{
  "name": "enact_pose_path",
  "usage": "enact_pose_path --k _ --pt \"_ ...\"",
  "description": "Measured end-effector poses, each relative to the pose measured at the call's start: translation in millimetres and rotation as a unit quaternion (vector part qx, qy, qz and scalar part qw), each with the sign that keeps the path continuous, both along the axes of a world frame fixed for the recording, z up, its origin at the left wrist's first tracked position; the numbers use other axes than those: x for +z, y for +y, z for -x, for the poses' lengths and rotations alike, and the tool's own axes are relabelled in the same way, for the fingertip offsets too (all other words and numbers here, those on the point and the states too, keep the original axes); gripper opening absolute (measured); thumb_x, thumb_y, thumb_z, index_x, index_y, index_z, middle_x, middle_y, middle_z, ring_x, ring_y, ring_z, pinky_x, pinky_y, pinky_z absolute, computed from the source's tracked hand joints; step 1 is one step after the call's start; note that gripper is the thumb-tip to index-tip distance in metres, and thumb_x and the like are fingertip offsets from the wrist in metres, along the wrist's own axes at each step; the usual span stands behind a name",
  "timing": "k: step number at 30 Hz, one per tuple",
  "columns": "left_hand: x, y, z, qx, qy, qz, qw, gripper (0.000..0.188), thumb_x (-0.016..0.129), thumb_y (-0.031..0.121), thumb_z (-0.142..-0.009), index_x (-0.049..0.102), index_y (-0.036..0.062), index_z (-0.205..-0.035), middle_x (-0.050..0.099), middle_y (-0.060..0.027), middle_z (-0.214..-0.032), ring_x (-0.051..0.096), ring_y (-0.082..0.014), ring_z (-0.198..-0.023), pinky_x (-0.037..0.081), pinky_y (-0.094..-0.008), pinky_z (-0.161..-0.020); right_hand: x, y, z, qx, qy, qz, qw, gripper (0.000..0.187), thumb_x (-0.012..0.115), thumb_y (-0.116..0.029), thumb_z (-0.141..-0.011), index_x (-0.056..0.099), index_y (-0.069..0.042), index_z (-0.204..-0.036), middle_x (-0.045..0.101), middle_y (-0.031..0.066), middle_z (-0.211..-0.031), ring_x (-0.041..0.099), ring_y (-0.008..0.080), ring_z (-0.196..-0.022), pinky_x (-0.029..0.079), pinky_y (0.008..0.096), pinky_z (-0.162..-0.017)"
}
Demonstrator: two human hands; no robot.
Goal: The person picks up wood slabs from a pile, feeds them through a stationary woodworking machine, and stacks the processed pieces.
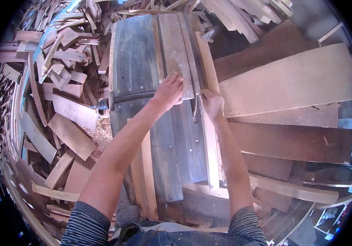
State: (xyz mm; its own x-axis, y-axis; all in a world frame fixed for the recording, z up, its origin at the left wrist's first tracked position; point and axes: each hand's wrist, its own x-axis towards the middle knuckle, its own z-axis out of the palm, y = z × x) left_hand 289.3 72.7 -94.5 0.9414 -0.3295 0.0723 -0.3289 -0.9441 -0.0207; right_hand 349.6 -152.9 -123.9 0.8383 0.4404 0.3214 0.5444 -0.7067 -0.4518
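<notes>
A long wooden board lies lengthwise on the far metal table of a planing machine, beyond a dark cross gap. My left hand is closed over the board's near end, fingers on its top face and thumb low at the end edge. To the right, a light wooden rail runs along the machine's side. My right hand is closed over this rail, its bent fingers reaching toward the thin strip beside the board. The palm hides part of what it grips. The near metal table lies between my forearms.
Offcuts and wood shavings are heaped left of the machine. Wide planks are stacked at the right, near my right forearm. More boards lie at the far right. A wooden strip runs beneath my left forearm.
</notes>
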Motion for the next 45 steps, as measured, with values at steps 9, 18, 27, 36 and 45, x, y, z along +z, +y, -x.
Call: enact_pose_path --k 9,18,27,36,45 --pt "7.5 114.4 -60.1 0.085 0.059 0.000 0.995 0.044 0.075 0.026 -0.087 0.064 0.0092 -0.126 0.051 -0.0079 -0.147 0.037 -0.0310 -0.147 0.026 -0.0495 -0.124 11.4 54.3 -154.2 0.010 -0.037 0.079 0.996 0.011 0.068 -0.017 -0.085 0.074 -0.009 -0.091 0.072 0.0149 -0.089 0.069 0.0379 -0.087 0.055 0.0465 -0.077" --pt "20.0 136.2 -65.0 0.249 0.115 0.238 0.932 0.065 0.070 0.034 -0.084 0.054 -0.0031 -0.135 0.045 -0.0220 -0.148 0.058 -0.0439 -0.124 0.050 -0.0527 -0.102 28.6 115.9 -214.6 -0.003 0.095 0.169 0.981 0.038 0.065 -0.040 -0.089 0.077 -0.006 -0.099 0.074 0.0204 -0.093 0.070 0.0398 -0.096 0.055 0.0454 -0.085" --pt "5.1 141.8 -81.7 0.335 0.141 0.257 0.896 0.091 0.077 0.052 -0.071 0.051 -0.0052 -0.138 0.043 -0.0317 -0.146 0.056 -0.0477 -0.122 0.052 -0.0493 -0.099 107.7 82.5 -217.4 -0.122 0.363 -0.052 0.922 0.043 0.075 -0.031 -0.081 0.071 -0.008 -0.117 0.073 0.0061 -0.096 0.067 0.0240 -0.079 0.053 0.0375 -0.073" --pt "95.8 171.5 4.2 0.262 0.170 0.730 0.608 0.077 0.076 0.052 -0.082 0.055 0.0009 -0.136 0.067 -0.0124 -0.114 0.066 -0.0226 -0.101 0.051 -0.0325 -0.090 231.6 -104.8 95.5 -0.298 0.398 -0.114 0.860 0.020 0.069 -0.025 -0.092 0.073 -0.008 -0.102 0.064 -0.0043 -0.082 0.055 0.0023 -0.065 0.043 0.0216 -0.050" --pt "148.7 58.2 249.2 0.186 0.132 0.840 0.493 0.071 0.072 0.029 -0.091 0.044 -0.0011 -0.148 0.063 -0.0101 -0.130 0.065 -0.0177 -0.112 0.055 -0.0334 -0.093 126.0 -147.9 441.5 -0.112 0.458 -0.150 0.869 0.041 0.081 -0.022 -0.085 0.071 0.000 -0.119 0.074 0.0143 -0.103 0.069 0.0166 -0.081 0.055 0.0302 -0.073"
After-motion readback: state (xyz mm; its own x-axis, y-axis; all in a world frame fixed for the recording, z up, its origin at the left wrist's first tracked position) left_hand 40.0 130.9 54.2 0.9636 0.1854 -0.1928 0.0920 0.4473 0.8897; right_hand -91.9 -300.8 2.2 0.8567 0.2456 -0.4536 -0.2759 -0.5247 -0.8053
